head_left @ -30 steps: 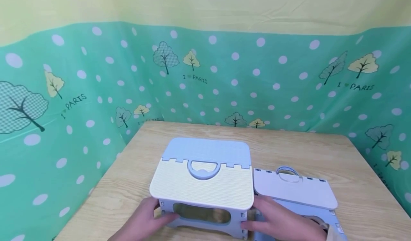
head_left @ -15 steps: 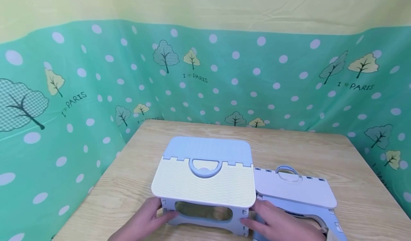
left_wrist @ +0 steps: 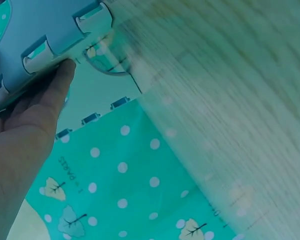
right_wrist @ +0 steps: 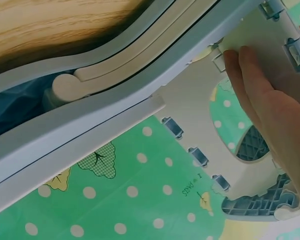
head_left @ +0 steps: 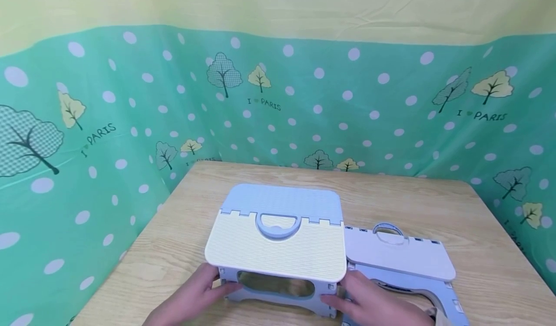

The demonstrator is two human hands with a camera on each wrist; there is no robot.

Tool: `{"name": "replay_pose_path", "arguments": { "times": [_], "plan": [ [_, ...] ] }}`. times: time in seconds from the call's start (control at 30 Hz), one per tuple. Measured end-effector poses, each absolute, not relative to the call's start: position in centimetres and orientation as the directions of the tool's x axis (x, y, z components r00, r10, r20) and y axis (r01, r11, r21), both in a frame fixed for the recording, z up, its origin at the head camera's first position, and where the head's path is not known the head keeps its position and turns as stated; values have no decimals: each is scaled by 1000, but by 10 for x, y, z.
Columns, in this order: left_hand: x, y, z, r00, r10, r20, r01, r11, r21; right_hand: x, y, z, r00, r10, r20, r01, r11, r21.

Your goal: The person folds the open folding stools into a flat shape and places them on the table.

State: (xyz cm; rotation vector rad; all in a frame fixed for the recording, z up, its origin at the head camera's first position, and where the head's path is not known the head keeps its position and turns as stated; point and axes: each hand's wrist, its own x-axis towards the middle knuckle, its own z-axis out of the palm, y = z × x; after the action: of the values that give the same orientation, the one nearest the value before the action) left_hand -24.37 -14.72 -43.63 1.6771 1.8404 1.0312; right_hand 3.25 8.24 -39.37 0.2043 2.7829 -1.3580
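While the cream-and-blue stool (head_left: 278,256) stands on its legs on the desk (head_left: 434,198), the left hand (head_left: 195,292) grips its left side and the right hand (head_left: 369,299) its right, each with the thumb on the front panel and the fingers along the side. Just to the right is a second stool (head_left: 404,258), lilac and pale blue, its handle at the far edge. A green dotted cloth (head_left: 330,85) hangs behind.

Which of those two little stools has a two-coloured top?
The left stool, seen from the head camera: its cream front panel meets a blue back panel. The other stool, to its right, shows a pale lavender panel.
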Motion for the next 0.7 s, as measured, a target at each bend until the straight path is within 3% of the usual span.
{"name": "replay_pose_path", "arguments": {
  "times": [0.23,0.53,0.7],
  "plan": [
    [-243,-145,-434,-171,970,170,662,-15,750,33,82,-392,-990,79,-119,143,558,-817],
    [-245,-143,-435,-116,964,241,665,-105,740,37,83,-390,-977,124,-175,214,570,-793],
    [-246,-144,-435,-121,971,206,641,-82,763,37,84,-391,-979,110,-170,202,581,-789]
  ]
}}
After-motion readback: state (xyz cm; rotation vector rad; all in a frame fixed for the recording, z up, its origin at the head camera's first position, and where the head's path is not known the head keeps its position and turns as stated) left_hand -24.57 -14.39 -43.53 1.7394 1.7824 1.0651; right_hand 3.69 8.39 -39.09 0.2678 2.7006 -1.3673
